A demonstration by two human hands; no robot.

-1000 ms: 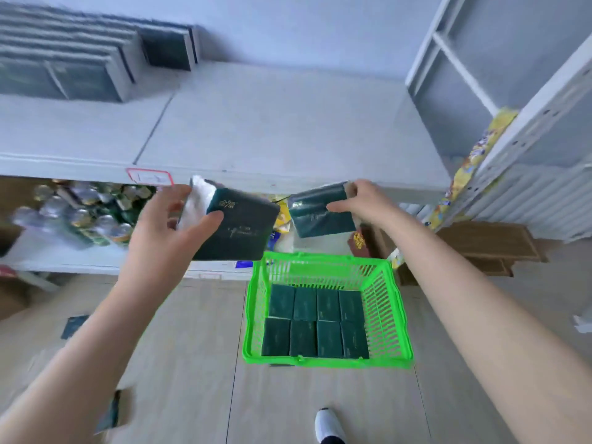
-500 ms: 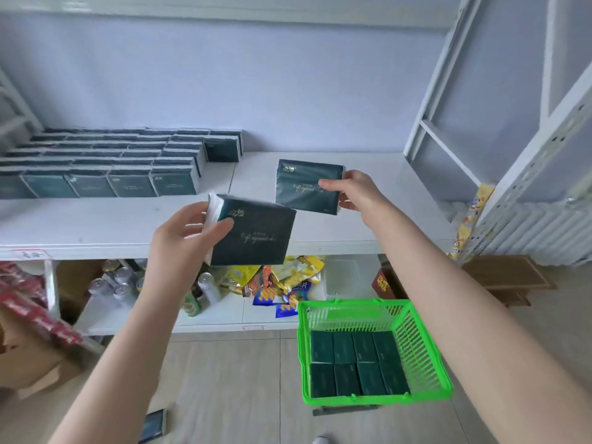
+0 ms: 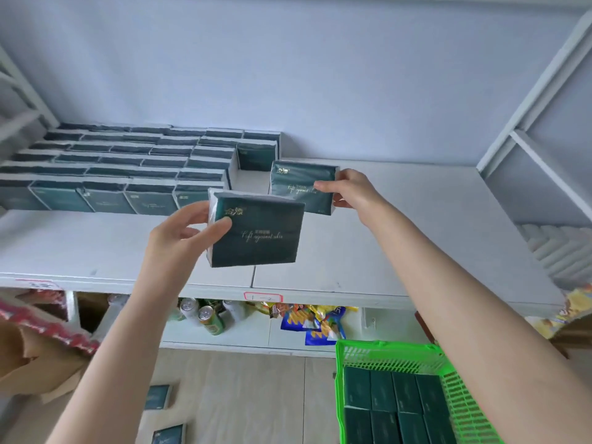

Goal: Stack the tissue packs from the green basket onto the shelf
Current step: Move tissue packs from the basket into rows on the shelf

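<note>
From the head camera, a white shelf runs across the middle, with a pale wall behind it. Many dark green packs lie in rows on the left part of the shelf. A small red and white tag sticks on the shelf's front edge. On the lower board sit cans and blue and yellow snack bags. A brown box is at the far left. Two loose packs lie on the floor.

The green basket sits on the floor at the bottom right, with more green packs side by side in it. The right arm hides part of its far edge.

The left hand holds one tissue pack in the air in front of the shelf. Its thumb lies on the front and its fingers curl behind the left end. The pack's face points at the camera and its long side runs left to right. It hides a corner of the second pack.

The right hand pinches the right end of the second tissue pack, thumb in front, fingers behind. This pack is over the shelf, just beside the rows, long side also left to right. I cannot tell if it touches the shelf.
</note>
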